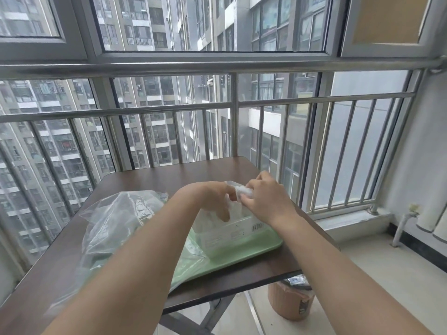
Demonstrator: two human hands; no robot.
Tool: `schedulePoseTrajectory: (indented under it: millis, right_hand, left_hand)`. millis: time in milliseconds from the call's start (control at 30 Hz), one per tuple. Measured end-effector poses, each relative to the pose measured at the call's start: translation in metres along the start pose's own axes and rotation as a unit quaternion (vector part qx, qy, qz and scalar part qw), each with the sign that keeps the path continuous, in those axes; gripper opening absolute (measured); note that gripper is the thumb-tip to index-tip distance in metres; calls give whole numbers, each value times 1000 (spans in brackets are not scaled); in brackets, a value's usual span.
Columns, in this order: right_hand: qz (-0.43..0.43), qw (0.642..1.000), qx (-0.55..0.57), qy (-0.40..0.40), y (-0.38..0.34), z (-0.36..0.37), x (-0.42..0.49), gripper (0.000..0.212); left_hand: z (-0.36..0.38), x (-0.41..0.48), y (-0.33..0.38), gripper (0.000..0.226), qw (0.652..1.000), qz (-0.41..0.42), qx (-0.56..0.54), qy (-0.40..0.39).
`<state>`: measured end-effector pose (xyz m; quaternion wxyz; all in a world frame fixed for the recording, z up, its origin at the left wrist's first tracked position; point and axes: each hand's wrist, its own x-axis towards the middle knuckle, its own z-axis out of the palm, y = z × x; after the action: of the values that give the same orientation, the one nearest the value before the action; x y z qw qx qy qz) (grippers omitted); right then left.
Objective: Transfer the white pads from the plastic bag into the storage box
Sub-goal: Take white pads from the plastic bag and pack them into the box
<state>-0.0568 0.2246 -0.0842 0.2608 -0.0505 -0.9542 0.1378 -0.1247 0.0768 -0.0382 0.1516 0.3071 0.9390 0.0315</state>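
Count, head view: one dark table point(169, 172), one pale green tray point(256, 250), one clear storage box point(234, 229), one plastic bag point(116, 218), one brown bin point(290, 303), two hands. The white pads point(244, 191) read as a single bunched wad; I cannot count separate pads in it. The tray lies on the right part of the table and the storage box stands on it, barcode label on the side facing me. The plastic bag lies crumpled on the left of the table, and its near edge spreads over the tray's left end. The bin stands on the floor below the table's near right corner. Both forearms reach forward and meet above the box. The right hand point(266, 197) is knuckles up, its fingers wrapped around the right side of the wad. The left hand point(215, 199) has its wrist bent down; thumb and forefinger pinch the wad's left edge, and the other fingers curl down over the box's near wall. The pads sit between the two hands, just above the box's open top, clear of the bag.
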Motion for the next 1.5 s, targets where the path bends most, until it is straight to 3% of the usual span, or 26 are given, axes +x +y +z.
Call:
schedulePoseTrajectory:
  millis: [67, 233, 400, 500, 600, 800, 900, 1067, 1167, 1267, 1367, 1500]
  right_hand:
    - [-5, 1000, 6, 11, 1, 0, -2, 32]
    - [-16, 999, 14, 35, -2, -1, -2, 9]
    - [31, 999, 28, 25, -4, 3, 1, 11]
    - [31, 999, 36, 26, -2, 5, -1, 24]
    - [35, 995, 80, 50, 3, 5, -5, 27]
    - [76, 949, 273, 134, 8, 2, -15, 20]
    - [86, 929, 320, 165, 8, 1, -20, 20]
    - [90, 919, 323, 209, 2, -14, -32, 18]
    - [69, 927, 340, 145, -15, -34, -43, 18]
    - [17, 936, 351, 17, -44, -54, -57, 19]
    - [-51, 916, 386, -95, -79, -68, -72, 21]
    - [-92, 877, 424, -207, -119, -75, -87, 28]
  left_hand:
    - [0, 0, 0, 51, 1000, 2, 0, 0]
    - [-2, 2, -2, 54, 1000, 3, -13, -8]
    - [-4, 1, -3, 70, 996, -6, -79, -30]
    - [-3, 0, -1, 88, 994, -22, -110, -4]
    - [-3, 2, 6, 91, 992, -29, -123, 24]
    - [5, 9, 21, 81, 991, -33, -83, 98]
    - [9, 8, 25, 75, 990, -40, -68, 115]
    - [1, -11, 27, 84, 993, -34, -59, 98]
    - [-9, -46, 18, 76, 990, 0, -54, 134]
    - [-15, -101, 1, 56, 983, 44, -67, 164]
    - [-13, -162, -25, 37, 978, 59, -73, 189]
    - [2, -217, -56, 51, 984, 24, -9, 179]
